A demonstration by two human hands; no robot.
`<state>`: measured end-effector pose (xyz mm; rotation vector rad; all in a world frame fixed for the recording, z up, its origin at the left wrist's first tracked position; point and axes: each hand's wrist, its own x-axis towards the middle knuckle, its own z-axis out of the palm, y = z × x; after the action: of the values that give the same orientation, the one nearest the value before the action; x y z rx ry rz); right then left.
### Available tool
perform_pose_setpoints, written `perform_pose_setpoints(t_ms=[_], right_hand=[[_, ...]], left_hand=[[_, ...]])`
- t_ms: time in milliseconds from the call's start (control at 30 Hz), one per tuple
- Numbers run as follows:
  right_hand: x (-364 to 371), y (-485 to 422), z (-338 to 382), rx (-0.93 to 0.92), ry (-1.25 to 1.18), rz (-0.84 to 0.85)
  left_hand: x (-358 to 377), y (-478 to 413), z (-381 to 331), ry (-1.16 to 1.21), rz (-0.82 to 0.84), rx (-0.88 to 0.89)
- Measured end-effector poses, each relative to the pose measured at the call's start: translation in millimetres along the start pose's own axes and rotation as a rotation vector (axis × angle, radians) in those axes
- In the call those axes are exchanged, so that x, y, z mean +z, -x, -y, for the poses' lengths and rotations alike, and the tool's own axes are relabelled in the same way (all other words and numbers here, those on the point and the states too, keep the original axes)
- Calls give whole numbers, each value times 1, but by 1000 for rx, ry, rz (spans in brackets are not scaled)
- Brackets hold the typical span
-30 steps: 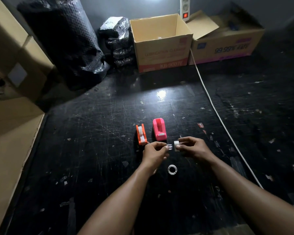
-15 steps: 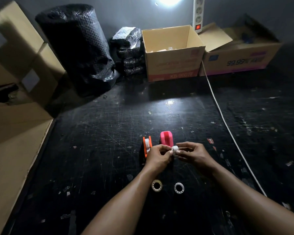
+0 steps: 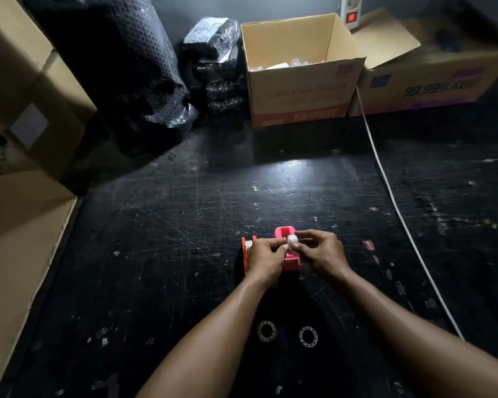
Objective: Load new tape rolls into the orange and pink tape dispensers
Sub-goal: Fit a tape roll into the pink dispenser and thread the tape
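A pink tape dispenser (image 3: 284,232) stands on the black floor, partly hidden by my hands. Just above it I hold a small white tape roll (image 3: 292,241); my right hand (image 3: 319,251) pinches the roll and my left hand (image 3: 263,255) grips its near side with the fingertips. The orange tape dispenser (image 3: 245,248) stands to the left of the pink one, with a white roll inside, mostly covered by my left hand. Two empty tape cores (image 3: 266,331) (image 3: 308,336) lie on the floor between my forearms.
An open cardboard box (image 3: 299,81) and a second box (image 3: 431,79) stand at the back wall. A white cable (image 3: 391,196) runs from a power strip (image 3: 350,10) down the right. Black wrapped bundles (image 3: 133,81) and flat cardboard (image 3: 18,225) fill the left.
Both hands have carried the white roll forward from in front of the dispensers to just over the pink dispenser. The camera has tilted down, so a second empty core shows.
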<state>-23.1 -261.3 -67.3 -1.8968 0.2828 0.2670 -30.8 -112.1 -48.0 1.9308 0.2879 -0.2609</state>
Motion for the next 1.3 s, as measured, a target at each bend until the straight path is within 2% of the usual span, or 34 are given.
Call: perform_pose_setpoints(t_ms=[367,1033,1300], right_hand=[[17,-4,12,36,114,-132],[18,2,13,67,22,-110],[25,-1,17,53,61,-183]], left_hand=[[-6,-6,7,-107,28,9],[-10,0,5,-40,127,35],[-8,-2,7,-182,126,19]])
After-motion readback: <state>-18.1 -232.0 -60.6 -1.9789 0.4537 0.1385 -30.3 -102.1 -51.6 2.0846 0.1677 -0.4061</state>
